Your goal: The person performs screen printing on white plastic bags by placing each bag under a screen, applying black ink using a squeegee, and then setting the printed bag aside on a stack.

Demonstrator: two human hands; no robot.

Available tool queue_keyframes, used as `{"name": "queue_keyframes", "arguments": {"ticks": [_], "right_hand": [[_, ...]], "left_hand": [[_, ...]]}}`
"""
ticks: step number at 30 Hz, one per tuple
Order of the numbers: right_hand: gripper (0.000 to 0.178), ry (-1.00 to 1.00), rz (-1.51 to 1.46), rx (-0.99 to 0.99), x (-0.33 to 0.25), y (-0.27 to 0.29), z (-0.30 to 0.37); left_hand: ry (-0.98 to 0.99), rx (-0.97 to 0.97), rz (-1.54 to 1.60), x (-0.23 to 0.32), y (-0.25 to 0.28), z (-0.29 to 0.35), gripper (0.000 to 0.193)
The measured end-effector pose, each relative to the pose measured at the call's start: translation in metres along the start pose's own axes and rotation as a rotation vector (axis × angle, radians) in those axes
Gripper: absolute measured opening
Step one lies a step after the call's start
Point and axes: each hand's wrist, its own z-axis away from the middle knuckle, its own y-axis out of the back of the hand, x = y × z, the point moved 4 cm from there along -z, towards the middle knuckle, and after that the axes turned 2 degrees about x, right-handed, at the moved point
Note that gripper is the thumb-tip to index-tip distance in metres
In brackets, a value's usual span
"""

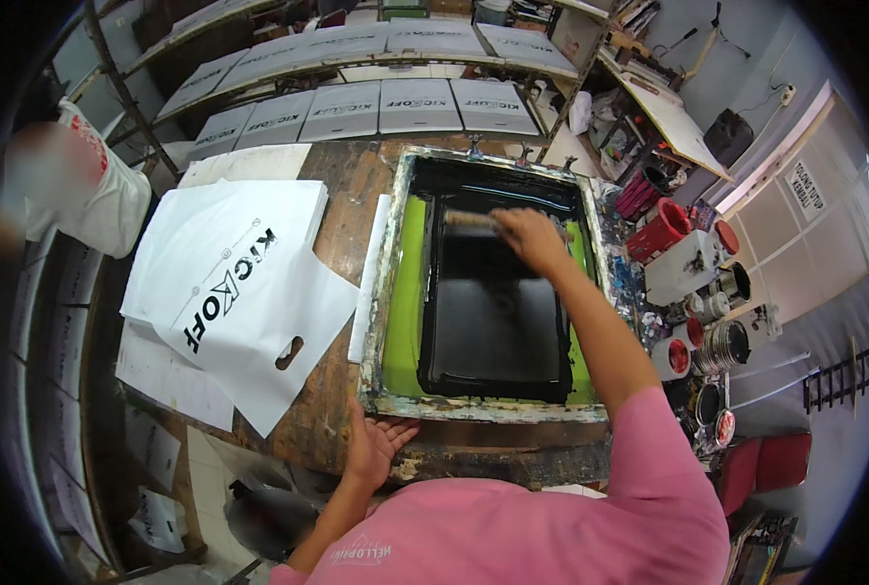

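Observation:
A silk-screen printing frame with paint-crusted edges lies in front of me on a wooden table. Black ink coats most of its mesh, with green strips along the sides. Near the far end of the mesh, my right hand grips the wooden handle of a squeegee; its blade is hidden in the ink. My left hand rests palm up at the near left corner of the frame, fingers stretched out and touching or just under its edge. It holds nothing.
Left of the frame lies a stack of white plastic bags with black print. Racks behind hold more printed bags. Ink cans and tubs crowd the right side. At the far left stands another person; a red chair is lower right.

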Motion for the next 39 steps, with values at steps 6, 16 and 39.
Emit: {"name": "queue_keyframes", "arguments": {"ticks": [6,16,39], "right_hand": [[0.032,-0.002,0.097,0.023,0.06,-0.049,-0.055],[0.037,-0.08,0.121,0.047,-0.041,-0.034,0.039],[0.041,-0.167,0.236,-0.035,-0.238,0.117,0.169]], "left_hand": [[-0.045,-0.008,-0.062,-0.005,0.006,-0.001,0.089],[-0.04,0.022,-0.142,-0.003,0.005,0.0,0.104],[-0.306,-0.246,-0.039,0.027,-0.025,0.025,0.078]]}}
